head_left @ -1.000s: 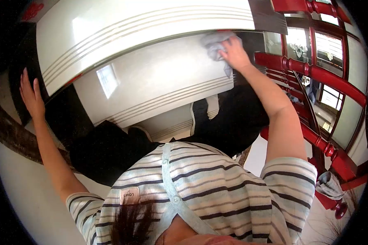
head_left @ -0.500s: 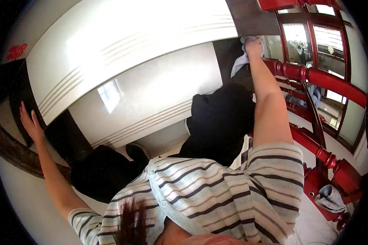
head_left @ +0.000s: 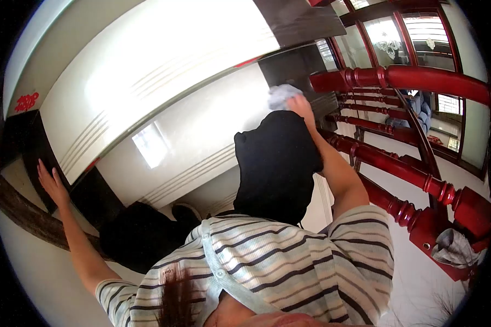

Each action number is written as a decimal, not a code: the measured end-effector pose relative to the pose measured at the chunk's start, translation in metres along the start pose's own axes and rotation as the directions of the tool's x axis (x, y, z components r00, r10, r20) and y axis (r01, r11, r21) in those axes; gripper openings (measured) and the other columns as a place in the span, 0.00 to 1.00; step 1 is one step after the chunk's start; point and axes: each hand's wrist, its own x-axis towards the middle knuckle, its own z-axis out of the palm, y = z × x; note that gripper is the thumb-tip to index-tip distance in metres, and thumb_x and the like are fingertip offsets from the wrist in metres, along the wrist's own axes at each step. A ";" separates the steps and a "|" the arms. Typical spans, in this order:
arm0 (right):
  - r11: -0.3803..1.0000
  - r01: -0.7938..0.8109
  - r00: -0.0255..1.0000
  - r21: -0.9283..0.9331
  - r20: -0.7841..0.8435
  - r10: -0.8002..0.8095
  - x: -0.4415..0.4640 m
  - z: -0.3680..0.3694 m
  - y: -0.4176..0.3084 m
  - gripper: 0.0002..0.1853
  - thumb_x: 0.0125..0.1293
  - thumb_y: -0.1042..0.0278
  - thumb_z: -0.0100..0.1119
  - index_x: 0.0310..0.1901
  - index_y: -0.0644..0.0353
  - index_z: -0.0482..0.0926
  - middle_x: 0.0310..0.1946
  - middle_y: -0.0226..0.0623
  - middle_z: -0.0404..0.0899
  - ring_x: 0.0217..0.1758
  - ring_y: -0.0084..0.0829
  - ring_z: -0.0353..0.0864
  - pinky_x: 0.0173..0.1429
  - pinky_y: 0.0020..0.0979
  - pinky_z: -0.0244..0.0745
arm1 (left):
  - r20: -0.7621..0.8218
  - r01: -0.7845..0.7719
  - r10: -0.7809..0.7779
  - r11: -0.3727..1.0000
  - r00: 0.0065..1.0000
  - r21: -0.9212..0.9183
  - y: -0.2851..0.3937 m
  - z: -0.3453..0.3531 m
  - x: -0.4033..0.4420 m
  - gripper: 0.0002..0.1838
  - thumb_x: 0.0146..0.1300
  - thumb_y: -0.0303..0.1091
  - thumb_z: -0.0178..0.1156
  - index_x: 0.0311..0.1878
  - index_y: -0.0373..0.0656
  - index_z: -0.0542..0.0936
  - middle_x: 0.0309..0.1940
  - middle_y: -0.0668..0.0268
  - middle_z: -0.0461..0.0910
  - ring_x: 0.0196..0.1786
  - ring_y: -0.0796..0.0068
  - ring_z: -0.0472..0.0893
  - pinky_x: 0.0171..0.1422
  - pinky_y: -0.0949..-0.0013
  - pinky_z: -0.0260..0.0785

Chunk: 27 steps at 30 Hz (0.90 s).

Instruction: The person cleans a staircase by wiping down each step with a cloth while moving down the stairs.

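Note:
My right hand (head_left: 302, 110) grips a pale grey cloth (head_left: 282, 96), bunched up and slightly blurred. The cloth lies over the dark border (head_left: 294, 65) at the right end of a glossy white stair step (head_left: 202, 120), just beyond my knee. On the far left, my left hand (head_left: 52, 184) is stretched out with its fingers apart, flat by the dark border (head_left: 38, 144) beside the steps. Its fingers hold nothing. Whether the palm bears weight cannot be made out.
Red turned wooden balusters (head_left: 376, 79) and a railing run along the right. Another grey cloth (head_left: 454, 248) hangs at a red post. My black-clad knee (head_left: 278, 163) is over the lower steps. A dark curved wooden strip (head_left: 24, 215) follows the left wall. Glass panels (head_left: 387, 46) stand beyond the railing.
My right hand has drawn the cloth back towards me and to the left, away from the railing, with the elbow now bent. The left hand stays at the left border. The view has shifted.

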 end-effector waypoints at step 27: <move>0.887 -0.458 0.743 -0.055 -0.571 0.348 -0.054 0.043 0.073 0.18 0.60 0.66 0.59 0.51 0.62 0.74 0.54 0.49 0.68 0.57 0.53 0.67 0.60 0.50 0.62 | 0.047 0.059 -0.056 0.997 0.997 -0.054 0.018 -0.011 0.004 0.31 0.73 0.52 0.38 0.72 0.44 0.58 0.70 0.52 0.58 0.72 0.52 0.55 0.74 0.53 0.45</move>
